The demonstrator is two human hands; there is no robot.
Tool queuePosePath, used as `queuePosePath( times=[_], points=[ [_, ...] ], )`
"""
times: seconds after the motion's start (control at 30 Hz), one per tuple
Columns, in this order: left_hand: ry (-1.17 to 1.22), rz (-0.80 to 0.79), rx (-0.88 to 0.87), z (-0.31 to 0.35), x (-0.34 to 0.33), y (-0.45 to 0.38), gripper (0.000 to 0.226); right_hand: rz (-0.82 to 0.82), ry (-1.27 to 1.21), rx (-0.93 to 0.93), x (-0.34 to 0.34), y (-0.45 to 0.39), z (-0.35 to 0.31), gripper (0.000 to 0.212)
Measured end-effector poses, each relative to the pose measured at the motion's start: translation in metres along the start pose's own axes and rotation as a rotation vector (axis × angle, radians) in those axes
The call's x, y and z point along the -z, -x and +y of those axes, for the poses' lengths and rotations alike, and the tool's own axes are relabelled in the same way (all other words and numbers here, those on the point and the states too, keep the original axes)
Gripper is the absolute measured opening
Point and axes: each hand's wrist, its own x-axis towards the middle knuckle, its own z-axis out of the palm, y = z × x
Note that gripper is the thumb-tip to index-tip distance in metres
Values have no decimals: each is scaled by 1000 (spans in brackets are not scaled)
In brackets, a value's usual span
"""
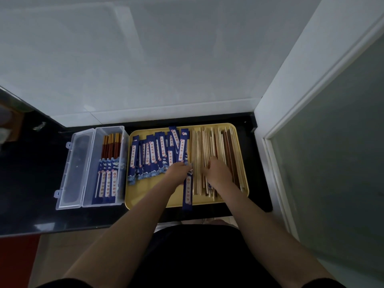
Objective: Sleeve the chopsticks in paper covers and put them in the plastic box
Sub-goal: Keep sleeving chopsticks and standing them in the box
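Left hand (180, 169) pinches flimsy cover (187, 189) at its mouth; right hand (216, 170) curls over stiff chopsticks (204, 142), I'd grip mid-shaft.

hands: two, left hand (179, 169) and right hand (216, 171) | yellow tray (153, 192): one | clear plastic box (91, 167) at 9 o'clock of the tray: one | sleeved pairs (107, 179) in the box: about three | loose paper covers (158, 154) and bare chopsticks (214, 146) on the tray: too many and too overlapped to count
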Motion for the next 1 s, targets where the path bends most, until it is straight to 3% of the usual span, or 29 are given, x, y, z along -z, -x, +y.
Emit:
queuePosePath(
  times=[0.13, 0.27, 0.53, 0.7, 0.87, 1.0],
  points=[
    [-6, -11, 4, 0, -3, 0, 19, -54, 12, -3, -17, 6, -2, 15],
    [20, -6, 20, -2, -3, -2, 23, -73, 0, -17, -15, 5, 0, 12],
    [128, 29, 68, -8, 1, 2, 21, -46, -28, -39, -12, 4, -2, 37],
    [307, 13, 140, -7, 5, 4, 9, -16, -66, -50, -3, 1, 8, 18],
    [432, -6, 184, -8, 6, 6, 9, 111, -62, 0, 4, 2, 2, 14],
    [408, -11, 183, -9, 5, 4, 11, -123, 70, 125, -6, 10, -19, 9]
  ],
)
